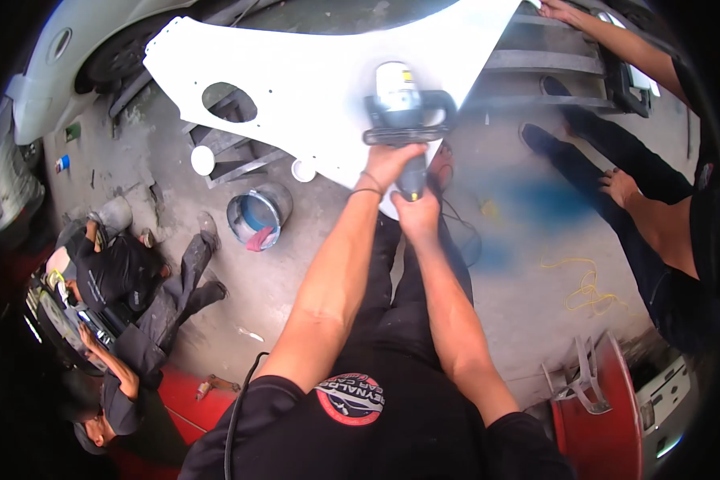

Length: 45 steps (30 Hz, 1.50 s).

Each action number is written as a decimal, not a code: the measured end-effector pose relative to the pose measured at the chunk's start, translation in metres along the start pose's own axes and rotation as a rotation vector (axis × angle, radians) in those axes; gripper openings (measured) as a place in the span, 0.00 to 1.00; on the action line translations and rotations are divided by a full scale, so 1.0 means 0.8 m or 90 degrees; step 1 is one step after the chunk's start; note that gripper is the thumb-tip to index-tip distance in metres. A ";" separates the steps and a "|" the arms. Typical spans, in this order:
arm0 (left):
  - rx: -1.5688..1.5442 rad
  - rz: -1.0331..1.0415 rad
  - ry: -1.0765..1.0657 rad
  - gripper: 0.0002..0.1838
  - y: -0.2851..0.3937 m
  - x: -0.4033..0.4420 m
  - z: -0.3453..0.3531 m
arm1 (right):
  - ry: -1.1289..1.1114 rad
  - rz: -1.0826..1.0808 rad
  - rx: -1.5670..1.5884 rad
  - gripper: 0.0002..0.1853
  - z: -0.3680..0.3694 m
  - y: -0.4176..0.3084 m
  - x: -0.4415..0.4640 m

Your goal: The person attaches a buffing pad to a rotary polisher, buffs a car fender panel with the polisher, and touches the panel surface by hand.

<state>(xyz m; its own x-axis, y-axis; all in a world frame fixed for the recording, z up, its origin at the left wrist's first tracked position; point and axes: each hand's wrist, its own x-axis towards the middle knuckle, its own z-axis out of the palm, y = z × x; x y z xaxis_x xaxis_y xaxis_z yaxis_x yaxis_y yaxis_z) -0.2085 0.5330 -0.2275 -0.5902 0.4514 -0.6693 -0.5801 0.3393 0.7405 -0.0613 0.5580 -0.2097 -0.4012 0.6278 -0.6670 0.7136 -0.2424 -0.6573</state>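
Observation:
A polisher (398,90) with a white, yellow-labelled head and a black loop handle is over the white car fender (320,76); its outline is slightly blurred. Whether its pad touches the panel is hidden. My left hand (390,166) is wrapped round the tool just behind the head. Farther back, my right hand (418,214) grips the rear of the polisher's body, close to my legs. The fender has a large oval cutout at its left and rests on a metal stand (244,164).
At right, a person's hand (558,10) touches the fender's corner. A grey bucket (278,210) with a pink cloth stands on the floor. Two people (124,276) work at lower left. Yellow cord (590,292) lies at right, near a red panel (608,408).

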 end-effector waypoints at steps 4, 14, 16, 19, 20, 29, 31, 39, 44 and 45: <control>0.092 0.035 -0.107 0.30 -0.030 0.016 0.045 | 0.036 0.125 0.115 0.17 0.004 0.067 0.013; 0.183 0.030 -0.079 0.31 -0.068 -0.033 -0.082 | -0.008 0.060 0.185 0.22 0.137 0.116 -0.043; 0.156 0.011 -0.057 0.30 -0.066 -0.050 -0.121 | -0.050 0.040 0.186 0.24 0.155 0.096 -0.055; 0.050 -0.022 0.022 0.27 -0.064 -0.068 -0.167 | -0.047 -0.024 0.080 0.25 0.183 0.077 -0.068; 0.032 0.039 0.060 0.25 -0.079 -0.067 -0.182 | -0.076 -0.002 0.043 0.25 0.180 0.060 -0.072; -0.194 -0.052 0.142 0.18 -0.144 -0.122 -0.180 | -0.225 -0.086 -0.159 0.30 0.129 0.103 -0.068; -0.255 -0.065 0.174 0.18 -0.162 -0.133 -0.151 | -0.222 -0.078 -0.187 0.27 0.088 0.095 -0.077; -0.246 -0.116 0.116 0.20 -0.166 -0.148 0.010 | -0.169 -0.057 -0.184 0.26 -0.066 0.113 -0.074; -0.196 -0.108 0.059 0.26 -0.103 -0.109 0.100 | -0.128 0.035 -0.099 0.21 -0.124 0.122 -0.037; -0.135 -0.088 0.031 0.26 -0.091 -0.093 0.115 | -0.117 0.085 -0.087 0.21 -0.138 0.124 -0.020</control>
<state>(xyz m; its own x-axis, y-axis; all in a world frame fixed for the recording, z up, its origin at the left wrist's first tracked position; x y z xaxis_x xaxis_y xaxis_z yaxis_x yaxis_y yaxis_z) -0.0708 0.5503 -0.2259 -0.5208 0.3702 -0.7692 -0.7586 0.2125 0.6159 0.0794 0.6054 -0.2254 -0.3878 0.4486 -0.8052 0.8326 -0.2043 -0.5148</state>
